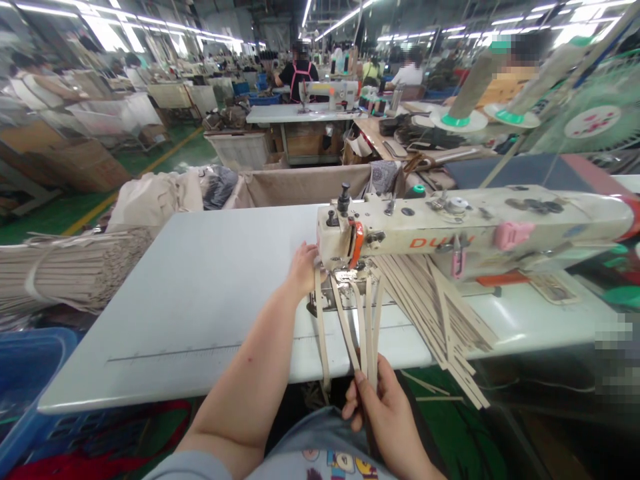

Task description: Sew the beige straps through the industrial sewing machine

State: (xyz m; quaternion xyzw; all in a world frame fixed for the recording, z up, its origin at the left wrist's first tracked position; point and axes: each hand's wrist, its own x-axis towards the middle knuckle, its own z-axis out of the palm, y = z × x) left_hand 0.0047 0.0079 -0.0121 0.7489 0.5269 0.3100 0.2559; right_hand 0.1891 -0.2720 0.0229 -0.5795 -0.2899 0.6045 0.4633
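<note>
My right hand (383,407) is closed around several narrow beige fabric strips (369,333) in front of the sewing machine. These strips fan upward to the presser foot area under the machine head (334,240). My left hand (303,268) is at the left side of that head, its fingers bent around the upper end of another beige strip (321,333); its fingertips are partly hidden. That strip hangs down over the table's front edge. More flat beige strips (440,313) lie in a loose pile under the machine arm, right of the needle area.
The white sewing table (215,280) extends to the left. A tied bundle of beige strips (90,270) and a blue basket (35,373) are beyond its left edge. Thread cones (475,87) stand behind the machine. Pink snips (457,260) hang on its arm. People work farther back.
</note>
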